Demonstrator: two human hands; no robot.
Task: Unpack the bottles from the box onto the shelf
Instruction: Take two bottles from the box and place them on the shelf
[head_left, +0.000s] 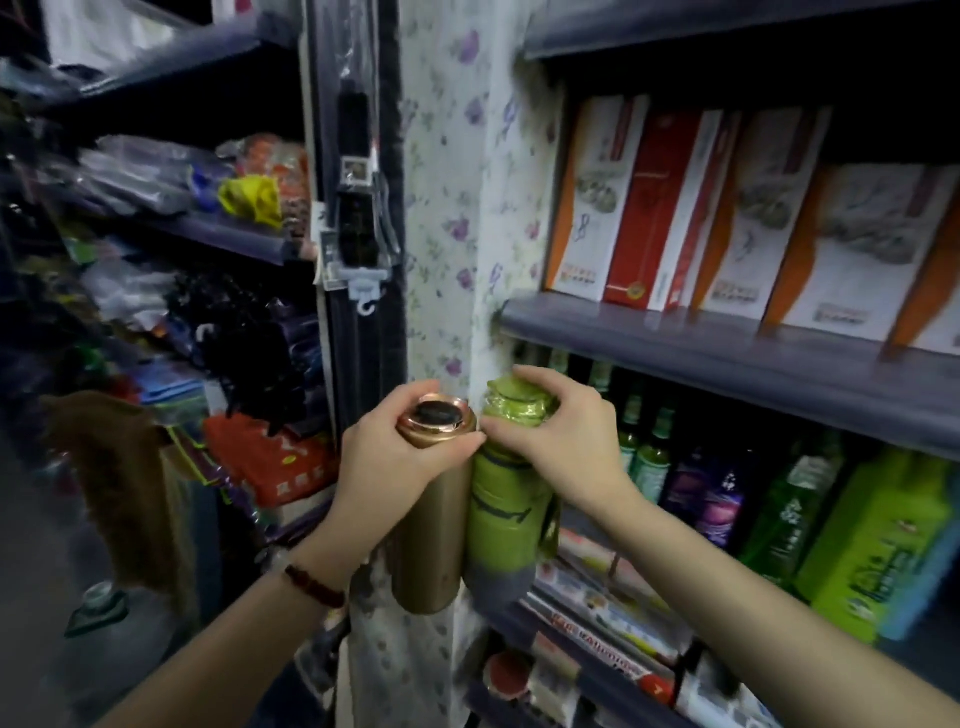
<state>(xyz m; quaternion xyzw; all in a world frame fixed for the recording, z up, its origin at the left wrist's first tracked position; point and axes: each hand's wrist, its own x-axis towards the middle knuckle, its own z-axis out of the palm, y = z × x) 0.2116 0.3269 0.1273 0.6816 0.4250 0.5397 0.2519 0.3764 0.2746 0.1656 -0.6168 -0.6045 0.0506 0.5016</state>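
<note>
Head view: a gold bottle (431, 499) is gripped by the left hand (384, 457) and a green bottle (506, 512) by the right hand (561, 441), side by side, off the shelf (727, 358). Both remain to be placed; the box is not seen.

Left hand (387, 457) grips a gold bottle (431, 525); right hand (561, 441) grips a green bottle (506, 519) touching it at 3 o'clock, before the shelf (727, 364).

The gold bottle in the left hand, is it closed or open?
Closed: the gold bottle has its lid on top, under the left hand.
</note>
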